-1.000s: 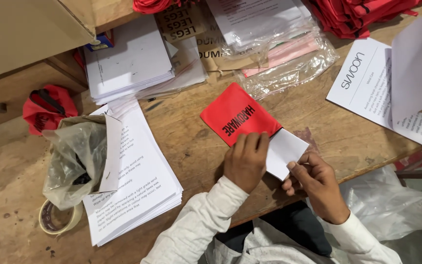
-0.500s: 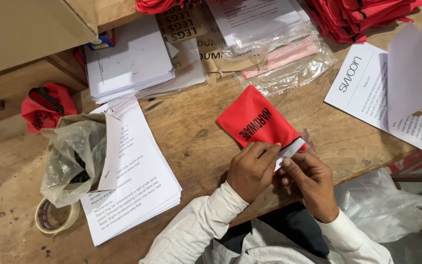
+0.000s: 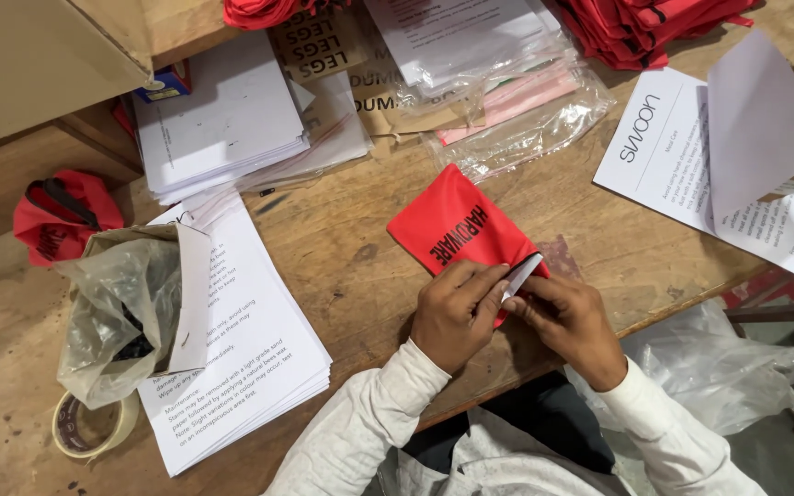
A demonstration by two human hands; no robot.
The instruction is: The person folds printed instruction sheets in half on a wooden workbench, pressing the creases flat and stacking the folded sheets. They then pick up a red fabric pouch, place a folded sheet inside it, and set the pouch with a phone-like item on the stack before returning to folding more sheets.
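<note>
Head cam: left hand (image 3: 454, 317) and right hand (image 3: 566, 323) both pinch a folded white paper (image 3: 520, 273) at the red pouch (image 3: 459, 225) mouth, just past their fingertips.

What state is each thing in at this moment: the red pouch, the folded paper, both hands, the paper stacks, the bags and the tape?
Red pouch: flat on the table, open end under the hands.
Folded white paper: mostly inside the pouch, one edge showing.
Left hand: pressing the pouch, fingers on the paper.
Right hand: pinching the paper.
Printed sheet stack: fanned, uneven.
Grey plastic bag: crumpled, open.
Tape roll: lying flat.
</note>
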